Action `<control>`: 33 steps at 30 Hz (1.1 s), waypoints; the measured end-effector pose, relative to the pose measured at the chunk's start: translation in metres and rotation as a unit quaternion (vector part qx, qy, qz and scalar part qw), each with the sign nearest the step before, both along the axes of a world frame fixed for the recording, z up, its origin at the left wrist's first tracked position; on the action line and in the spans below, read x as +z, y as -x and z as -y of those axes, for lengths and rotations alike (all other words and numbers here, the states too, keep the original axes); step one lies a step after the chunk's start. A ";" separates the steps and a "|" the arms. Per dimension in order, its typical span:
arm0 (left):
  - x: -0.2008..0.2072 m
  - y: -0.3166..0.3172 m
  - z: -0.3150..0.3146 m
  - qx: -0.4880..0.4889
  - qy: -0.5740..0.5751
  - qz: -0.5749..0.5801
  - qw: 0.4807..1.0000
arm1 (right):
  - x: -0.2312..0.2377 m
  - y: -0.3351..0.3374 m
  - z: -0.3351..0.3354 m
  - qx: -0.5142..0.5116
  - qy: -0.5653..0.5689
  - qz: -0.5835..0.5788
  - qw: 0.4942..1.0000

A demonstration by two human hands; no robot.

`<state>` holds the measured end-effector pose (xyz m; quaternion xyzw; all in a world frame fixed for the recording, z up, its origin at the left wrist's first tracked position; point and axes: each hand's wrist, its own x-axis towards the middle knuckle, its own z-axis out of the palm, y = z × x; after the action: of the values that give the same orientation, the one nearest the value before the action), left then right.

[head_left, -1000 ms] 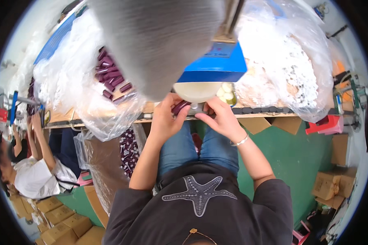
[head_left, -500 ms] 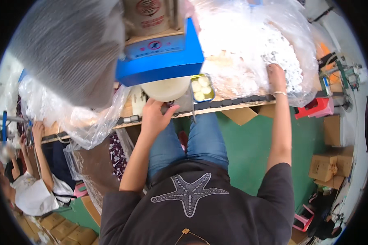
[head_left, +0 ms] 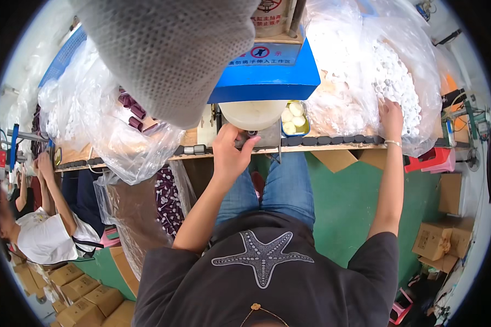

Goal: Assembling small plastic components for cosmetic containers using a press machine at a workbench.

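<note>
Below the blue machine housing (head_left: 267,82), my left hand (head_left: 232,150) is at the table edge, just under a rounded, cream-white machine part (head_left: 255,113). Its thumb and forefinger close around a small dark part (head_left: 252,133); the hand partly hides that part. Off to the right, my right hand (head_left: 391,119) reaches into a heap of small white parts (head_left: 395,73) on clear plastic sheeting. Its fingers are bent down, and whatever their tips hold is hidden. Between the hands stands a small blue-and-yellow tin (head_left: 301,129) with several round cream pieces (head_left: 297,109).
Grey mesh-like fabric (head_left: 169,54) hangs large at upper left. Maroon tubes (head_left: 138,111) lie in a clear plastic bag (head_left: 128,155) left of the machine. Below the table an open bag holds purple-and-white parts (head_left: 168,201). Another person (head_left: 49,234) works at far left. A red stool (head_left: 428,159) stands right.
The whole view has shifted, with the machine and table now further right in it, and the maroon tubes have come into sight. Both hands stay at about the same spots on the table.
</note>
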<state>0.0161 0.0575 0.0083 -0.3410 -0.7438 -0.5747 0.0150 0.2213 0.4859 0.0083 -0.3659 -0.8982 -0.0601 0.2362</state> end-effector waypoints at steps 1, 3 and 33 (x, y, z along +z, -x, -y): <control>0.000 0.002 -0.001 0.000 0.000 0.000 1.000 | 0.004 0.004 0.009 0.000 0.000 0.000 1.000; -0.003 0.005 -0.002 -0.015 0.023 0.047 0.999 | 0.024 0.021 0.047 0.065 0.094 -0.190 0.975; -0.007 0.010 0.000 -0.027 0.008 -0.002 1.000 | 0.040 0.127 0.272 0.403 0.567 -0.279 0.662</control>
<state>0.0056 0.0572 0.0009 -0.3618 -0.7388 -0.5686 -0.0019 0.0944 0.2143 0.0485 -0.0311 -0.7106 0.6663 0.2237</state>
